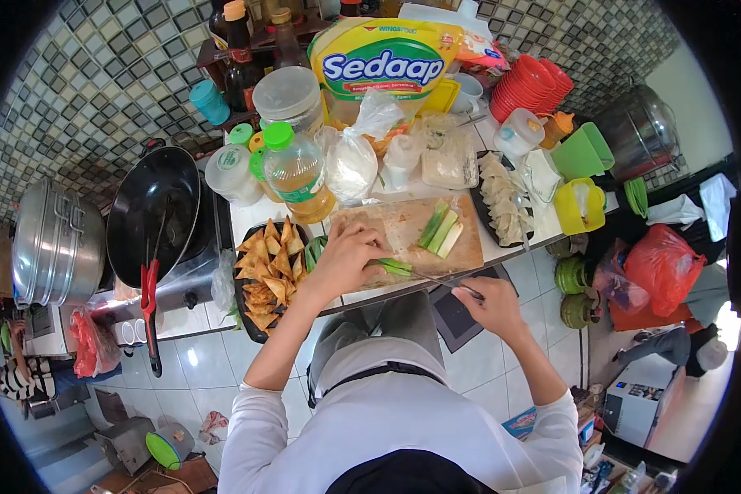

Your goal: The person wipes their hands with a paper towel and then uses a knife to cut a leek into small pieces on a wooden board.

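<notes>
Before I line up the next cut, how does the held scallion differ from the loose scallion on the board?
The held scallion is at the left hand, beside the knife; the loose scallion lies untouched. The held scallion shows mostly bright green; the loose scallion also has pale, whitish lengths. The held scallion is near the front edge of the board; the loose scallion lies farther back and right. Both rest on the board.

Lone head cam, wide fisheye, looking fwd & down, cutting board (399, 221) close, approx ctr.
</notes>
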Demonstrator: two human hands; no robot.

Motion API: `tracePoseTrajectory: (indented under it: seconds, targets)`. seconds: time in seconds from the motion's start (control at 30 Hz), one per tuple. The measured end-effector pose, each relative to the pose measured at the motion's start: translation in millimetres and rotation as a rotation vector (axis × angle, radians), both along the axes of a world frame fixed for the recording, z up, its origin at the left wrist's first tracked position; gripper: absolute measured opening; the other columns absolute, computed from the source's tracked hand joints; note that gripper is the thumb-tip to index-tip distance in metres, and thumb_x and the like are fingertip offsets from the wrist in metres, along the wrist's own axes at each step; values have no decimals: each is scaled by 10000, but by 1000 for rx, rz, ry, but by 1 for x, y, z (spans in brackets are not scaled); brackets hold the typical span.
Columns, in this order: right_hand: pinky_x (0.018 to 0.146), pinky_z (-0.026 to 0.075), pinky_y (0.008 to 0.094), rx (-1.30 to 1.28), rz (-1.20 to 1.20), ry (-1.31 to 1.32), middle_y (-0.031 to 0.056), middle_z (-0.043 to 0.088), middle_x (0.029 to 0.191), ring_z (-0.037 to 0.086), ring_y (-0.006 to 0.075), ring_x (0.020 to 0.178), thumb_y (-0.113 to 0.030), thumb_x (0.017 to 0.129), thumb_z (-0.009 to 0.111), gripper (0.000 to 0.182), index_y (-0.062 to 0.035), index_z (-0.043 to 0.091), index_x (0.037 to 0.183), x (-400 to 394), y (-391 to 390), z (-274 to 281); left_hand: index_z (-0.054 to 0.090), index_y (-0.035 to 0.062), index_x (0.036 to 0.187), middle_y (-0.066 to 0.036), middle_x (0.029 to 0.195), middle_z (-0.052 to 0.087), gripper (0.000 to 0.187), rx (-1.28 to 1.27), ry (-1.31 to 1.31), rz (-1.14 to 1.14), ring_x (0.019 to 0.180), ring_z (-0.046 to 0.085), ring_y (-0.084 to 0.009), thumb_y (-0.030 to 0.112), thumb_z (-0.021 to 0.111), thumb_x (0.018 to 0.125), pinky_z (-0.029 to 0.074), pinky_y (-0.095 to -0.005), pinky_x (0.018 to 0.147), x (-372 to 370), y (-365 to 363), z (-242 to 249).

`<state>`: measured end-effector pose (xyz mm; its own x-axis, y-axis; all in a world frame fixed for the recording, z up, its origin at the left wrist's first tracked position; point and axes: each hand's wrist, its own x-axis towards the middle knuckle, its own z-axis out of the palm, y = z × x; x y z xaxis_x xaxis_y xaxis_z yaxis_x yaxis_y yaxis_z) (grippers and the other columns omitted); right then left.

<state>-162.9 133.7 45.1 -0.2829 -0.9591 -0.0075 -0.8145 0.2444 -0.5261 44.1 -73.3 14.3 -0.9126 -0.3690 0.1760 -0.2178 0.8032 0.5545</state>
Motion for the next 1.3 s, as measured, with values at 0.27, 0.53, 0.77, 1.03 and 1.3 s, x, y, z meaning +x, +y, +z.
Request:
tracePoseTrajectory:
  seconds: [0.27, 0.53, 0.77, 1.03, 1.3]
  targets:
    - [515, 424, 372, 32, 60, 47, 137, 604, 647, 560, 292, 528, -287, 842, 652, 261, -28, 680, 841, -10, -1, 13, 705, 165, 1006, 2, 989, 585, 346, -32, -24, -9, 1049, 506, -237, 190, 764, 667, 298, -484, 1040, 5, -2, 5]
    - [526, 411, 336, 149, -197, -219, 119, 532, 569, 524, 216, 518, -273, 904, 578, 288, -4, 672, 863, -16, 16, 28, 671, 75, 1002, -76, 968, 585, 350, -21, 47, 79, 973, 558, -280, 178, 754, 678, 449, -394, 869, 6, 7, -5]
    - [570, 413, 337, 28, -294, -484, 147, 537, 658, 510, 222, 578, -225, 946, 513, 276, 39, 578, 901, 18, 6, -6, 651, 38, 986, -143, 952, 608, 333, 7, 77, 436, 875, 603, -327, 198, 753, 713, 492, -419, 769, -28, 26, -9]
    - [630, 425, 439, -49, -167, -297, 257, 554, 735, 532, 445, 702, -215, 958, 482, 268, 42, 530, 895, 37, -13, -19, 657, 59, 1016, -129, 949, 626, 372, -77, 10, 521, 902, 598, -326, 203, 768, 691, 496, -424, 758, -18, 38, 5]
    - [653, 440, 441, -96, -162, -318, 259, 575, 775, 559, 444, 755, -198, 963, 473, 244, 27, 558, 1003, 51, -17, -9, 667, 60, 968, -105, 889, 602, 315, -118, 38, 504, 823, 581, -302, 173, 755, 688, 494, -400, 697, -4, 44, -3]
